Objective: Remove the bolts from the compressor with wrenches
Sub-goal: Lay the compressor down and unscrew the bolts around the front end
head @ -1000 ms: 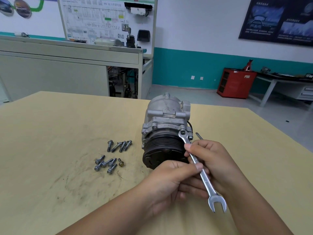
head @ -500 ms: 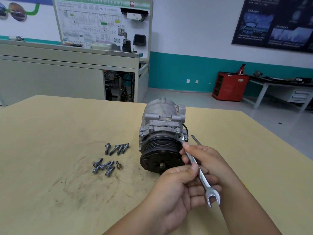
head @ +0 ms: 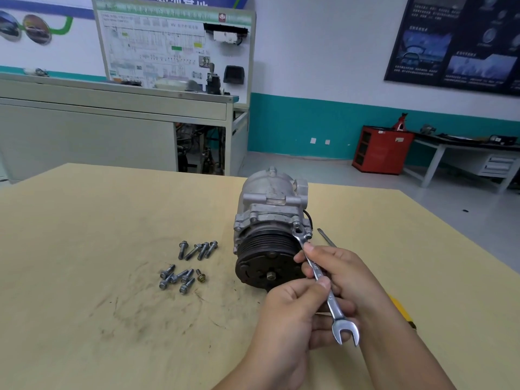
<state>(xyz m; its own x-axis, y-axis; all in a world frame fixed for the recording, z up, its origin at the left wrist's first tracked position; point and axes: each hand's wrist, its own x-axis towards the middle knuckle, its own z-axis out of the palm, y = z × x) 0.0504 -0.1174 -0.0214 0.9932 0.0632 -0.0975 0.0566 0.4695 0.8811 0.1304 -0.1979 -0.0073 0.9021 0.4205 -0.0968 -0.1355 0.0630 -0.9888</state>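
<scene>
A: Yellow workshop table (head: 84, 305), scuffed in the middle, with the compressor (head: 270, 209) lying on its side a little right of centre. What are the hands doing?

B: Both are on the wrench (head: 319, 274). The right hand (head: 346, 274) pinches the shank close to the ring end. The left hand (head: 289, 311) pinches it lower down, thumb on top. The ring end rests at the flange's right corner, by the flange bolts (head: 296, 223). I cannot tell whether it is seated on a head.

A: Which way does the compressor point?

B: Its long axis runs away from the person. The black pulley face is toward them and the rounded rear housing is toward the far edge. The wrench slants from the flange down and rightward, with its open end free near the wrists.

A: What could go wrong?

B: As I judge it, neither hand braces the body, so a hard pull could roll or skid it. A half-seated ring could slip, rounding the head and driving knuckles into the pulley. The loose bolts (head: 185, 266) lie well apart to the left, and a sliding compressor could scatter them.
</scene>
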